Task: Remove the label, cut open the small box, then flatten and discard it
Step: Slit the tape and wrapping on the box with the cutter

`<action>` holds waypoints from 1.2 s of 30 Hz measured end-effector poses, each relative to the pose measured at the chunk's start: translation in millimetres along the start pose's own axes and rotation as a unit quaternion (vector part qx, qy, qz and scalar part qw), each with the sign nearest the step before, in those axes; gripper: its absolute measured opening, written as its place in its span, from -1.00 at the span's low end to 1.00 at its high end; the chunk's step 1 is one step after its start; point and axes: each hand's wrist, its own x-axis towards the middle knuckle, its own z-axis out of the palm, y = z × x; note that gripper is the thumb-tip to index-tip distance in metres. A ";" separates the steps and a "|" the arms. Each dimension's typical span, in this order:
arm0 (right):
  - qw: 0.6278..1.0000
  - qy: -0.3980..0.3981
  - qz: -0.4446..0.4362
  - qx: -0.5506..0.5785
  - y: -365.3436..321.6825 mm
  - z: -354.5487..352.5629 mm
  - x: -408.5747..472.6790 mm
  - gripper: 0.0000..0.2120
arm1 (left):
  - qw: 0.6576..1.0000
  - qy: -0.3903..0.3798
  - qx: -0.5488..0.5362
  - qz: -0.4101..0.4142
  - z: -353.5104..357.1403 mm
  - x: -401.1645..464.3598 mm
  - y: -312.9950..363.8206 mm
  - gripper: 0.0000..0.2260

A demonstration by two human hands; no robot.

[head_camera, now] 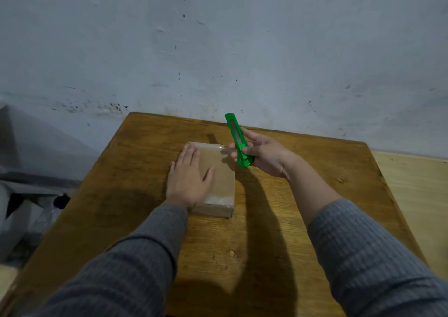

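A small brown cardboard box (221, 176) lies flat on the wooden table (303, 219), with clear tape across its far and near ends. My left hand (189, 176) presses on the box's left half with straight, spread fingers. My right hand (263, 155) holds a green utility knife (238, 140) just off the box's far right corner, fingers curled round the handle's lower part. The knife points up and away toward the wall; I cannot tell whether the blade is out. No label shows on the box's top.
A stained pale wall (218, 50) stands right behind the table's far edge. Grey bags or cloth (31, 171) lie on the floor to the left. A lighter wooden surface (417, 195) adjoins the table on the right.
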 end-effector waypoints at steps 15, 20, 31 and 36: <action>0.912 0.137 -0.107 -0.371 15.4 10.1 19.7 -0.62 | 0.999 0.017 -0.030 0.011 -1.1 -0.7 -0.8 -0.34; 0.770 0.125 -0.167 -0.603 8.9 19.2 28.5 -0.65 | 0.998 0.036 -0.046 0.003 -1.8 -2.8 0.0 -0.35; 0.698 0.083 -0.138 -0.698 6.1 22.7 50.7 -0.63 | 0.996 -0.028 0.078 0.013 -0.4 -2.6 -0.5 -0.15; 0.685 0.077 -0.142 -0.710 4.4 23.1 56.1 -0.62 | 0.996 -0.033 0.080 -0.027 1.4 -1.3 -0.1 0.00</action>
